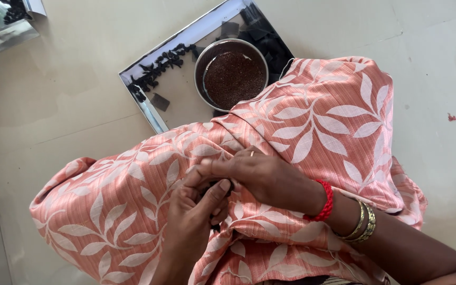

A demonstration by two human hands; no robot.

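Note:
My left hand point(193, 211) and my right hand point(259, 177) meet over my lap, which is covered by peach cloth with a white leaf print point(333, 116). The fingers of both hands pinch a small dark piece point(227, 188) between them; most of it is hidden by the fingers. My right wrist wears a red thread band point(323, 203) and gold bangles point(364, 224), and a ring shows on one finger. Beyond my knees a steel tray point(157, 113) lies on the floor, with a steel bowl point(231, 74) of fine dark brown seeds in it.
A row of black pod pieces point(159, 66) lies along the tray's left rim, and more dark pieces point(265, 37) sit at its far corner. Another shiny steel container point(6, 26) stands at the top left. The floor is pale tile point(69, 89).

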